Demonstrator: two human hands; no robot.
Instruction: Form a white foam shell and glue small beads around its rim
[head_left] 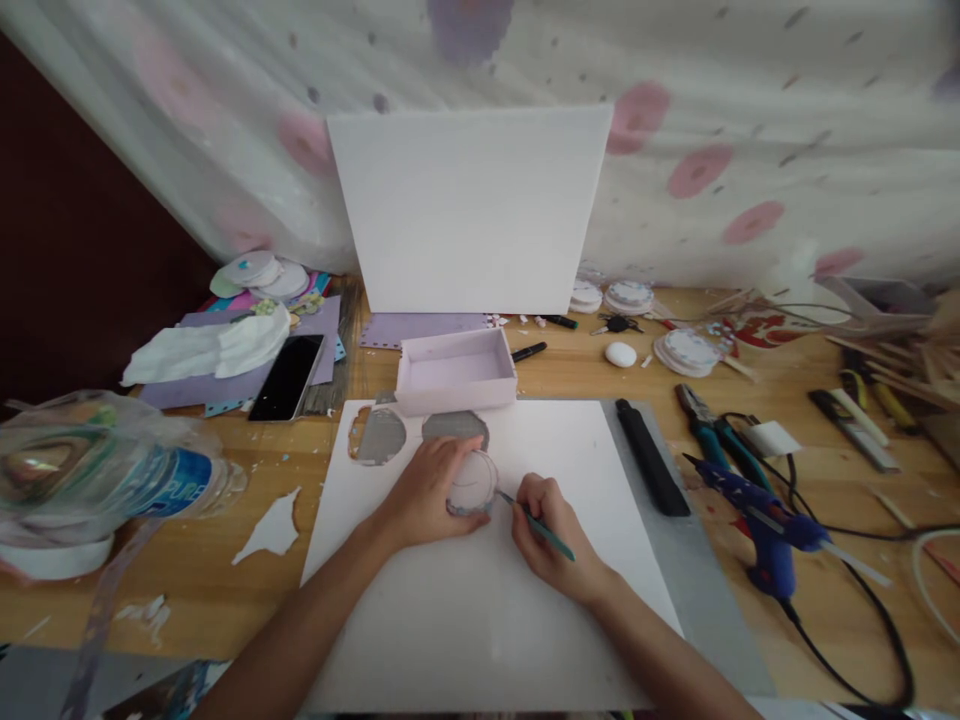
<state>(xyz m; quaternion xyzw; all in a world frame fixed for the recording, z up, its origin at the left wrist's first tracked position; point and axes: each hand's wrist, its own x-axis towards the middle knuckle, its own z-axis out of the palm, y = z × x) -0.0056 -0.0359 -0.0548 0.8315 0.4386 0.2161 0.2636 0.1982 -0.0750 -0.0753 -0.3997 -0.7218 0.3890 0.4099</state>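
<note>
A round clear disc (473, 482) with a scalloped edge lies on a large white sheet (570, 460). My left hand (433, 490) grips it from the left, thumb on the near side and fingers on the far side. In my right hand (551, 535) is a slim teal pen-like tool (553, 541), held as one holds a pencil. Its thin tip meets the sheet at the disc's right edge; whether it is a pen or a blade I cannot tell. Two roundish cut-outs in the sheet's far edge show the grey mat (679, 550) beneath.
Beyond the sheet stand a pale pink open box (457, 370) and an upright white board (472, 210). Rightward lie a black cylindrical case (651, 458), pliers (705, 425) and a blue glue gun (772, 520) with its cord. On the left are a phone (286, 378) and a plastic bottle (180, 480).
</note>
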